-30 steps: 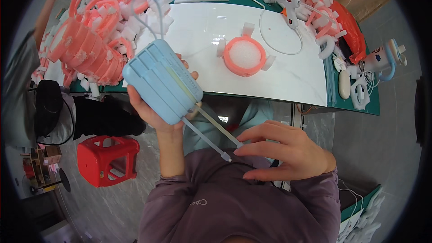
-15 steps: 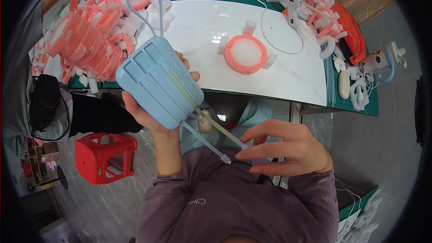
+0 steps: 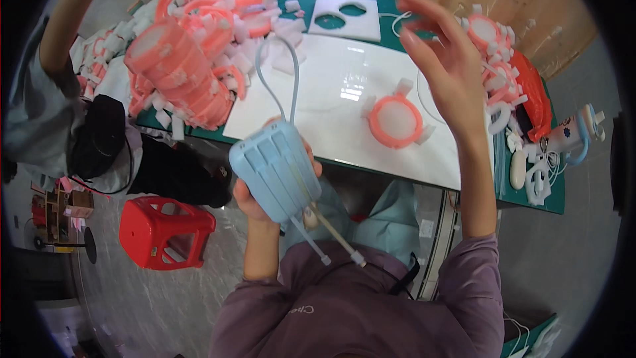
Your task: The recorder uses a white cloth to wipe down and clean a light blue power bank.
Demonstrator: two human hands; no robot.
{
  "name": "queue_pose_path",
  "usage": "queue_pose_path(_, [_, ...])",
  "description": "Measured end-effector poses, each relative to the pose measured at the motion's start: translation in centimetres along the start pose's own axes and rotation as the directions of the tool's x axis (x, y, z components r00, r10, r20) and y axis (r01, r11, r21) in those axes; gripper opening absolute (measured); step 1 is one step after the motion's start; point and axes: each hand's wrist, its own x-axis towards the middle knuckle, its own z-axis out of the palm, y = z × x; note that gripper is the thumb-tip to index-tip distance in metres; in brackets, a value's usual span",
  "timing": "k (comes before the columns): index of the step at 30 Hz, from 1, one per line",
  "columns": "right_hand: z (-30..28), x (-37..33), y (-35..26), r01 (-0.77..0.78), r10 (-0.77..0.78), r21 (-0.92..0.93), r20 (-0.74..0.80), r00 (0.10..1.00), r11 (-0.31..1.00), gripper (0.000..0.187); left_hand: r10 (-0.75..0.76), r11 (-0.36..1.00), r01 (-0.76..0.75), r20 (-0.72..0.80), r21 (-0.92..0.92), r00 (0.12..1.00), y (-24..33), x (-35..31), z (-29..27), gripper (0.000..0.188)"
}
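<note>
White board (image 3: 324, 103) on green table (image 3: 551, 193); red stool (image 3: 140, 233) on grey floor (image 3: 152, 308). Power bank (image 3: 275, 172) above lap, long axis steep, upper left to lower right; loop (image 3: 295, 86) up, two plugs (image 3: 358, 259) down. Left hand (image 3: 250, 205) cups it from beneath; right hand (image 3: 447, 66) raised, thumb and fingers spread.

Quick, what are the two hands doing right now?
Left hand: closed around the light-blue power bank.
Right hand: open, fingers apart, nothing seen in it.
</note>
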Motion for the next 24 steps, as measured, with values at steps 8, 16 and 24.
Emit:
queue_pose_path(8, [5.8,7.2,-0.5,0.394,-0.409,-0.174,-0.058,0.911,0.903,0.092,-0.002,1.0,0.002,0.011,-0.025,1.0,1.0,-1.1,0.8,0.09])
queue_pose_path(16, [1.8,3.8,-2.3,0.691,-0.627,-0.233,0.296,0.721,0.685,0.036,-0.035,0.996,0.04,0.065,-0.076,0.997,-0.1,-1.3,0.6,0.084])
queue_pose_path(24, [-0.6,-5.7,-3.8,0.284,-0.259,-0.154,0.163,0.952,0.946,0.026,-0.145,0.949,0.146,0.025,-0.278,0.989,-2.1,-1.9,1.4,0.083])
